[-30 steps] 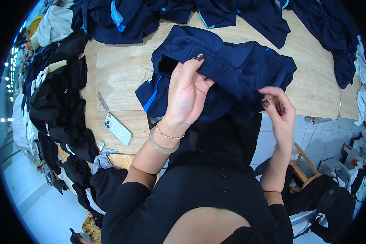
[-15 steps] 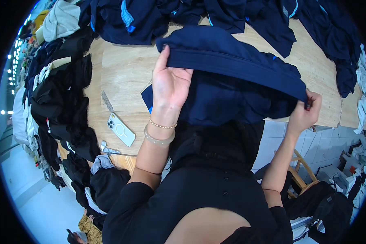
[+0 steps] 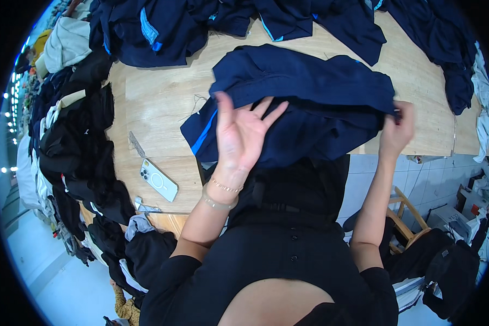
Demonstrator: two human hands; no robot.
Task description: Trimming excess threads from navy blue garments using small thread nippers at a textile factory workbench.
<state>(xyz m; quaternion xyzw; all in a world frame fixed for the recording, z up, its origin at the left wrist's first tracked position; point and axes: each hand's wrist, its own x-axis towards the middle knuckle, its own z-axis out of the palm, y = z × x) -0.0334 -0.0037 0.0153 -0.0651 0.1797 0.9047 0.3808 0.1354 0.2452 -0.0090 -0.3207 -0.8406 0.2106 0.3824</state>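
A navy blue garment with a wide band along its opening and a bright blue stripe at its left corner lies bunched on the wooden table in front of me. My left hand is palm up with its fingers spread, at the left end of the opening. Its fingertips touch or lie just inside the cloth, without gripping it. At the right end of the band, my right hand is closed on the cloth. That hand is slightly blurred, and its fingertips are partly hidden.
More navy garments with light blue trim line the table's far edge. Black clothes are piled along the left. A white phone lies on the table near a small grey strip. A wooden stool stands at lower right.
My left hand has let go of the band and opened. The garment has sunk lower onto the table, its band no longer stretched taut. My right hand has moved slightly left, still holding its end.
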